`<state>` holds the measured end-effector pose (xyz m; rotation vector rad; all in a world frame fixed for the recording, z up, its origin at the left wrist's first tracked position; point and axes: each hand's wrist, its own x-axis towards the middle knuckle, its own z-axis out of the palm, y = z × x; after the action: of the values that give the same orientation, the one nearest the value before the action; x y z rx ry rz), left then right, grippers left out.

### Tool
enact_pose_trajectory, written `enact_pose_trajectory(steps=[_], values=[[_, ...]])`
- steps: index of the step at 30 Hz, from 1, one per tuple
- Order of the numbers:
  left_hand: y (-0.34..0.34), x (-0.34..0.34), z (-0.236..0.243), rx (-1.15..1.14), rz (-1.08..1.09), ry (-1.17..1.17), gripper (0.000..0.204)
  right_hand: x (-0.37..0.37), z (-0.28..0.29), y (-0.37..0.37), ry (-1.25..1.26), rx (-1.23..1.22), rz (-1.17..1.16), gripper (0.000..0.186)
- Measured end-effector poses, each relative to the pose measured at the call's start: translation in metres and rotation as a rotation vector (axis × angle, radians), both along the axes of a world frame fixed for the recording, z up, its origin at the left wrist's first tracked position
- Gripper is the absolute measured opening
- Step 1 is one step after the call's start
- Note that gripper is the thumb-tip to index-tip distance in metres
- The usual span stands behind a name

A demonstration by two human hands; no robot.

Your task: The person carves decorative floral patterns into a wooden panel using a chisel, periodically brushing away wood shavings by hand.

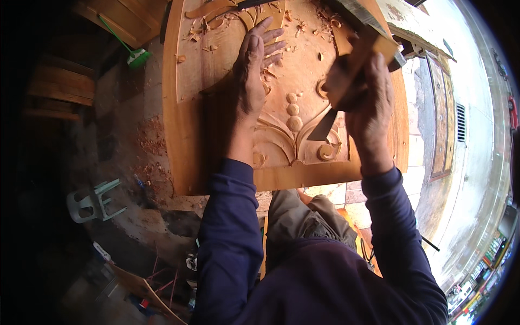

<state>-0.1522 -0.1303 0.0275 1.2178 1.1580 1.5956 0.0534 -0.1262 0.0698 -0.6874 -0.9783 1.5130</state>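
My left hand (252, 81) rests open on the upper middle of a carved wooden panel (176, 130), fingers apart near raised scrollwork and curled shavings. The panel shows a stack of round beads (293, 112) and curved leaves below. Over its right half, my right hand (372, 114) is closed on a blurred wooden tool (360, 67); a flat, dark metal blade (322, 127) points down-left from beneath it. A long greyish bar (352, 13) lies along the panel's upper right, partly behind the tool. Whether tool and blade are one piece, I cannot tell.
A green broom (138, 57) lies at upper left, above stacked planks (59, 89). A pale plastic chair (85, 199) is at left on the shaving-strewn tiled floor (151, 141). Wooden boards (439, 108) and pavement are to the right. My legs (292, 216) show below the panel.
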Motion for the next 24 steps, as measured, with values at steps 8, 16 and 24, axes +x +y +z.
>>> enact_pose_trajectory(steps=[8, 16, 24], values=[[0.008, 0.000, -0.018, -0.029, 0.149, -0.244, 0.076, -0.115, -0.034, 0.026, 0.143, -0.291, 0.246, 0.046], [0.014, 0.005, -0.013, 0.093, 0.331, -0.082, 0.050, -0.111, -0.043, 0.031, 0.120, -0.212, 0.303, 0.027], [0.019, -0.005, -0.017, 0.104, 0.239, 0.112, 0.042, -0.119, -0.072, 0.037, 0.242, -0.060, 0.198, 0.020]])
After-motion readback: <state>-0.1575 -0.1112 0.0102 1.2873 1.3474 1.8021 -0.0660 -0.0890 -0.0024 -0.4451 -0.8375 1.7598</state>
